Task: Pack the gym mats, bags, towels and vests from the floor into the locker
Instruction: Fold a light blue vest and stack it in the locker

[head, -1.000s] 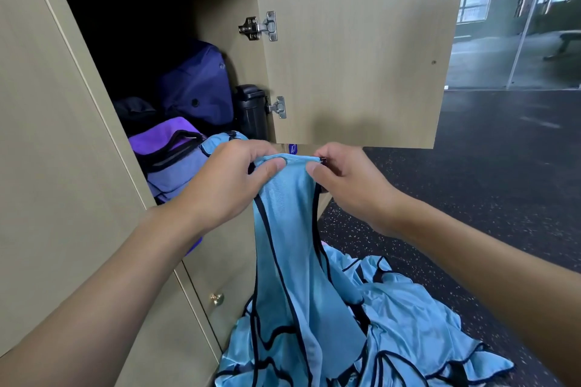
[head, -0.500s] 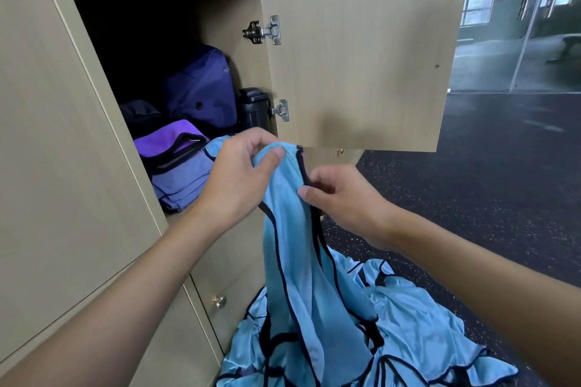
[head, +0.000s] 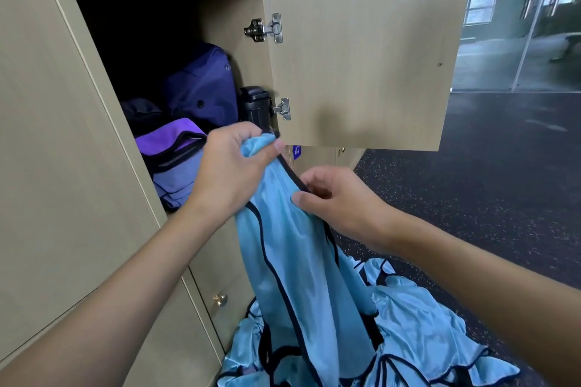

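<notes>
Head camera: two hands hold one blue vest [head: 298, 261] before the open locker [head: 226, 9]. The left hand [head: 229, 173] has its fingers bunched round the top, and the right hand [head: 339, 201] pinches the black-trimmed edge lower down. A heap of vests [head: 424, 339], count unclear, lies on the dark speckled floor [head: 487, 182]. Inside sit one dark purple bag [head: 201, 88], one lilac bag [head: 173, 154] and one black container [head: 256, 104]. A glass wall [head: 503, 25] stands beyond the door [head: 361, 56].

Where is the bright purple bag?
Left of centre in the head view, the purple bag lies inside the open locker, in front of the navy bag, beyond the left hand.
</notes>
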Motion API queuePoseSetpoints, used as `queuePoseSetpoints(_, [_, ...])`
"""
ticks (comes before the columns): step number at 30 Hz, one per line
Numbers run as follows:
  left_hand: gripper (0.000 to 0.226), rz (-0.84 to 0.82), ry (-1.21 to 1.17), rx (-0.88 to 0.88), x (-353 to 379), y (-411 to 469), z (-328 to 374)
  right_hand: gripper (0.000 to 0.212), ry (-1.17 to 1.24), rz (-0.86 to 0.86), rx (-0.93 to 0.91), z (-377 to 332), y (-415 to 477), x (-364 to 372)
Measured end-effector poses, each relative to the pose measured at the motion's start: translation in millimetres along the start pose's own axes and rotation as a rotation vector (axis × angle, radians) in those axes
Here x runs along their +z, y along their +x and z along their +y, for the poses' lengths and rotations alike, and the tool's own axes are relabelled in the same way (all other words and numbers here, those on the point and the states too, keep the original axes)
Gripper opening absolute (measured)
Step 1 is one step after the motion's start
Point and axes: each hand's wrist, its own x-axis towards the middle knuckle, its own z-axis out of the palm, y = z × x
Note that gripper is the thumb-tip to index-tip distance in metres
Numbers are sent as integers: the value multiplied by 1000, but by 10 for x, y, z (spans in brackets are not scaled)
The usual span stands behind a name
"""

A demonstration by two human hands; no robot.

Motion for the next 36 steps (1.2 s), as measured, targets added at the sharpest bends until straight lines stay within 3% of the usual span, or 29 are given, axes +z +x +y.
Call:
queuePoseSetpoints(5, [19,105,44,-24,-212,81,-67,13,-162,-41,0,68,-9,-80])
queuePoseSetpoints(9, [18,-105,27,-15,-171,2,-27,26,-202,-8,-12,41,-16,-121])
queuePoseSetpoints(13, [33,-337,83,-32,-62,-84,-19,41,-211,31,-51,9,-9,-111])
queuePoseSetpoints(15, [26,-377,177,-17,-23,-108,-36,42,-206,30,-55,2,-9,-118])
queuePoseSetpoints(17, [11,-371,198,-1,-9,-105,-47,37,-216,24,-43,15,-9,-143])
queuePoseSetpoints(20, [20,-354,247,17,-48,-76,-56,27,-241,15,-23,54,-9,-160])
queuePoseSetpoints(23, [24,-313,483,123,-109,-51,-34,19,-254,-1,-26,76,-8,-154])
queuePoseSetpoints(25, [13,-250,599,171,-184,-18,-59,17,-283,-17,-22,85,-4,-171])
queuePoseSetpoints(29, [12,-99,798,224,-334,36,-139,25,-319,-24,-7,81,-18,-232])
queuePoseSetpoints(31, [17,-125,762,246,-329,6,-155,31,-313,-16,-12,58,-29,-237])
queuePoseSetpoints(34, [52,-351,509,157,-185,-93,-122,34,-281,-15,-41,35,-28,-206])
queuePoseSetpoints(36, [60,-475,387,107,-57,-148,-130,27,-248,-7,-45,29,-16,-191])
